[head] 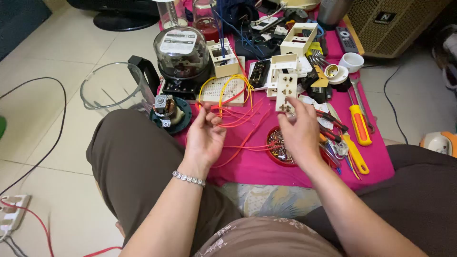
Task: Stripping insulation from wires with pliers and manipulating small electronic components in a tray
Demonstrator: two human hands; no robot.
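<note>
A person sits on a tiled floor, knees apart, in front of a bright pink cloth (371, 164) crowded with electrical parts. The left hand (205, 137), a beaded bracelet (189, 178) at its wrist, is raised palm-up with loosely curled fingers pinching thin red wires (238, 119) that trail across the cloth. The right hand (300, 131) is seen from the back, fingers bent down around something small at the fingertips; what it is cannot be made out. Just beyond it lies a cream socket plate (286, 93). Under the right hand sits a round red dish (278, 148) filled with small metal screws and bits. Beside the left knee stands a clear glass jug (110, 87), nothing visible inside it. Behind the hands are a perforated white board (222, 90) looped with yellow wires, and a glass-domed electricity meter (182, 53). Yellow-handled screwdrivers (360, 126) lie to the right.
</note>
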